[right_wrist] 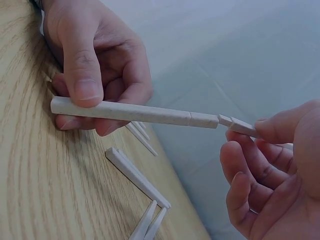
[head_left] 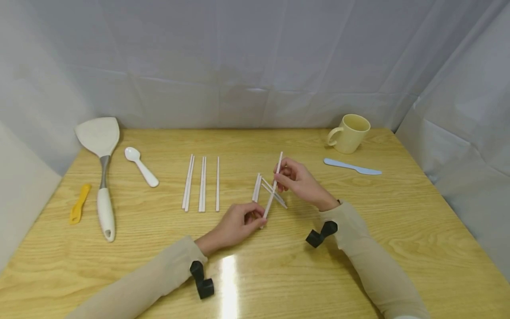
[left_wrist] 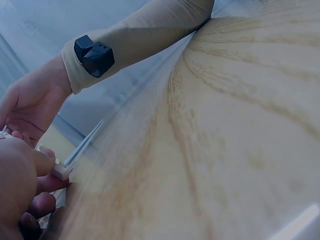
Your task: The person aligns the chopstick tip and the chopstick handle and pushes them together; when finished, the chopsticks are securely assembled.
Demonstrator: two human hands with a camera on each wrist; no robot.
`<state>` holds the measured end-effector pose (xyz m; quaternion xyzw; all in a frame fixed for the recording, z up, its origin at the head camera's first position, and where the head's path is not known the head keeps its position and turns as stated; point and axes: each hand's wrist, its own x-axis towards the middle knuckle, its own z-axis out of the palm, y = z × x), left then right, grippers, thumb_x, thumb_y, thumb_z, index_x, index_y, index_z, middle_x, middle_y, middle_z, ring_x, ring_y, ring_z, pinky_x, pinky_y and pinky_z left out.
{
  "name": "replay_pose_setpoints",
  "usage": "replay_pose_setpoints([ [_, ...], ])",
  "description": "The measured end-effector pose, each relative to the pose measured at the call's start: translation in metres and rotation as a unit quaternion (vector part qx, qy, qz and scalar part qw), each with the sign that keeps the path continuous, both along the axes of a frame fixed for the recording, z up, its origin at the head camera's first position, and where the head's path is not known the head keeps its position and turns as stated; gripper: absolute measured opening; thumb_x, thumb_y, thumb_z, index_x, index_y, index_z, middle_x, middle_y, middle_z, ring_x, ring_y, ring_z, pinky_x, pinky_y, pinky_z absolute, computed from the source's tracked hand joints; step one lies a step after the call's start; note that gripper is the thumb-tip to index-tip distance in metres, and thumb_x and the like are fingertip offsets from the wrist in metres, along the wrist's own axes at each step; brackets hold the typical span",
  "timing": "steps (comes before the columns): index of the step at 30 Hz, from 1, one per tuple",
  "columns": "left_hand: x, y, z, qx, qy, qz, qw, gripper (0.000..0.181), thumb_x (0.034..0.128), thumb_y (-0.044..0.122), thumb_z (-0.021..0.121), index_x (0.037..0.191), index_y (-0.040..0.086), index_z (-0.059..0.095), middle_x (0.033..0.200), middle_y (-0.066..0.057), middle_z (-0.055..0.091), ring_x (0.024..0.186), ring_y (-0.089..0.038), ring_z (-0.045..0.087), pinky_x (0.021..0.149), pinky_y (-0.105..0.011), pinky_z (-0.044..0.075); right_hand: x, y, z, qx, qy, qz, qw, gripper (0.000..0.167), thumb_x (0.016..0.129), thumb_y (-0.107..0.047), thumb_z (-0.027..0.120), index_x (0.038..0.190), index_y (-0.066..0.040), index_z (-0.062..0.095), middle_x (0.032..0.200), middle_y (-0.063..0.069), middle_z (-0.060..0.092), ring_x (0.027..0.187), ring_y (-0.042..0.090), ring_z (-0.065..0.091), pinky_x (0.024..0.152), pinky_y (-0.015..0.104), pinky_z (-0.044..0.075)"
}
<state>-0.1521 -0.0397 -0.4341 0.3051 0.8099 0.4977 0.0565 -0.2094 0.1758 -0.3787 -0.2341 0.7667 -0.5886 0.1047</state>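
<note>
A pale jointed chopstick [head_left: 272,199] slants between both hands above the table. Its thicker lower end is pinched between thumb and fingers of my left hand [head_left: 240,225]. My right hand [head_left: 296,180] pinches the upper, thinner part. A stepped joint [right_wrist: 223,120] shows between the two parts in the right wrist view; whether they are fully joined I cannot tell. Beneath lie short thick chopstick pieces [head_left: 256,188] and thin tapered pieces [head_left: 280,200], partly hidden by the held one. In the left wrist view the chopstick's blunt end [left_wrist: 61,172] sticks out from the left fingers.
Left of the hands lie two pairs of chopsticks [head_left: 188,184] and a single chopstick [head_left: 217,184]. Farther left are a white spoon [head_left: 141,167], a spatula [head_left: 105,177] and a yellow tool [head_left: 80,204]. A yellow mug [head_left: 352,135] and blue knife [head_left: 352,166] are back right.
</note>
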Motion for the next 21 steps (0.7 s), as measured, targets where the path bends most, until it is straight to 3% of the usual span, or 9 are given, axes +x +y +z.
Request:
replay_pose_setpoints([
  [12, 0.0005, 0.0002, -0.0003, 0.000, -0.003, 0.000, 1.0000, 0.007, 0.0887, 0.013, 0.068, 0.093, 0.007, 0.069, 0.073, 0.001, 0.064, 0.059, -0.004, 0.049, 0.053, -0.019, 0.042, -0.0004, 0.0000, -0.0015, -0.006, 0.017, 0.015, 0.9997, 0.006, 0.097, 0.000, 0.051, 0.098, 0.005, 0.049, 0.079, 0.027, 0.057, 0.065, 0.021, 0.058, 0.060, 0.035, 0.050],
  [21, 0.0038, 0.0007, 0.0009, 0.012, -0.009, 0.003, 0.9999, 0.006, 0.0901, 0.011, 0.066, 0.094, 0.006, 0.067, 0.075, 0.000, 0.064, 0.061, -0.004, 0.049, 0.054, -0.020, 0.042, 0.0003, -0.0001, -0.0011, -0.010, 0.024, 0.023, 0.9994, 0.005, 0.095, 0.001, 0.054, 0.094, 0.004, 0.050, 0.077, 0.017, 0.062, 0.065, 0.015, 0.062, 0.061, 0.034, 0.050],
])
